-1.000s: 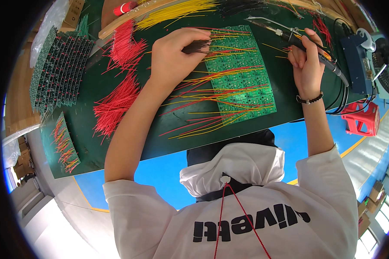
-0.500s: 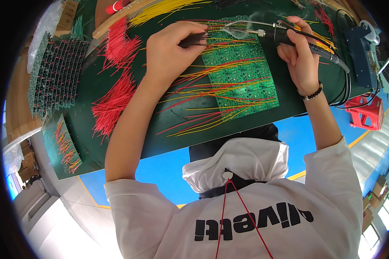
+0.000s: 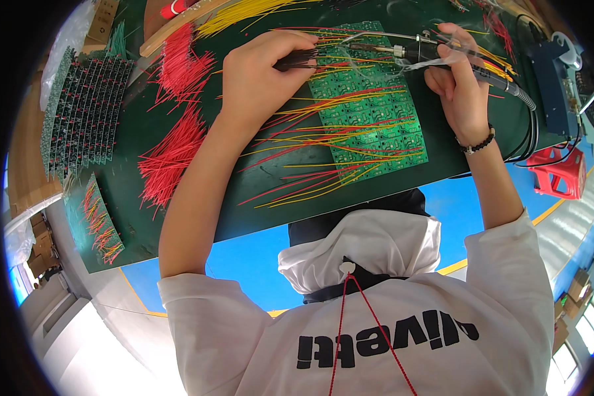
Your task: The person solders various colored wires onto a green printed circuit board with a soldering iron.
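A green circuit board panel [image 3: 369, 109] lies on the dark green table, with rows of red and yellow wires [image 3: 310, 135] running off its left side. My left hand [image 3: 261, 76] is closed around a bundle of black wires [image 3: 296, 61], whose ends reach the board's upper left edge. In my right hand [image 3: 457, 72] is a soldering iron [image 3: 421, 51] with a metal feed tube along its top. Its tip points left, over the upper part of the board near the black wire ends. Thin smoke curls around the iron.
Piles of red wires [image 3: 175, 155] lie left of my left arm, with yellow wires [image 3: 244, 14] beyond. Stacked boards [image 3: 86, 112] stand at the far left, and a small wired board [image 3: 101, 221] lies nearer. A blue soldering station [image 3: 549, 86] with cables sits right, above a red stool [image 3: 558, 171].
The smoke has drifted right, toward my right hand. The iron's tip has shifted slightly at the board's top; both hands keep their grips and nearly the same places.
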Action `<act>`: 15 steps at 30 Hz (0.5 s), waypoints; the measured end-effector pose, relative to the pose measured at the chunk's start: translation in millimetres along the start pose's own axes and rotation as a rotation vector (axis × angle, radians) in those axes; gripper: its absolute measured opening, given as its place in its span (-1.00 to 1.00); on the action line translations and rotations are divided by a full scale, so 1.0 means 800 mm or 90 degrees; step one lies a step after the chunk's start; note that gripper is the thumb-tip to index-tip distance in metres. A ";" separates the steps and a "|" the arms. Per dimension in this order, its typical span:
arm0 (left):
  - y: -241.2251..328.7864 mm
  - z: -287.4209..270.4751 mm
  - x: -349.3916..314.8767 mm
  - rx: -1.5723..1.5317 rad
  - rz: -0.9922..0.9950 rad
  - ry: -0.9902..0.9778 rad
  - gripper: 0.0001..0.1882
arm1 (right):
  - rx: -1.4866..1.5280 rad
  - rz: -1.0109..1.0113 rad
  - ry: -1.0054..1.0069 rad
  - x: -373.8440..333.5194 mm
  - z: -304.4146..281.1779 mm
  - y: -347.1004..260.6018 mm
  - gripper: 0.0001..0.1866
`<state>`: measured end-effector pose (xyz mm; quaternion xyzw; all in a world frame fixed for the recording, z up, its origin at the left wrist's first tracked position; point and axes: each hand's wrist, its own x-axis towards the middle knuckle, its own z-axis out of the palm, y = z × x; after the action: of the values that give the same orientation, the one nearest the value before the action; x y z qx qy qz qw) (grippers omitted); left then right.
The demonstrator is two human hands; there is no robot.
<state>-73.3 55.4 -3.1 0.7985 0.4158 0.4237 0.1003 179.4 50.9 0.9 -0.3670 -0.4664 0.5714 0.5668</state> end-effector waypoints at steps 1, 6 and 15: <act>0.000 0.000 0.000 -0.001 0.000 0.000 -0.82 | -0.005 -0.011 0.000 0.000 0.000 0.000 -0.70; -0.005 0.002 0.000 -0.005 0.015 0.013 -0.77 | -0.013 0.024 0.039 -0.001 0.005 -0.005 -0.70; -0.002 0.003 0.000 0.020 0.013 0.010 -0.81 | -0.028 0.000 0.011 -0.002 0.004 -0.005 -0.70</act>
<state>-72.5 56.8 -5.2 0.8008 0.4147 0.4248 0.0800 178.0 48.8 5.7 -0.3847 -0.4739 0.5579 0.5623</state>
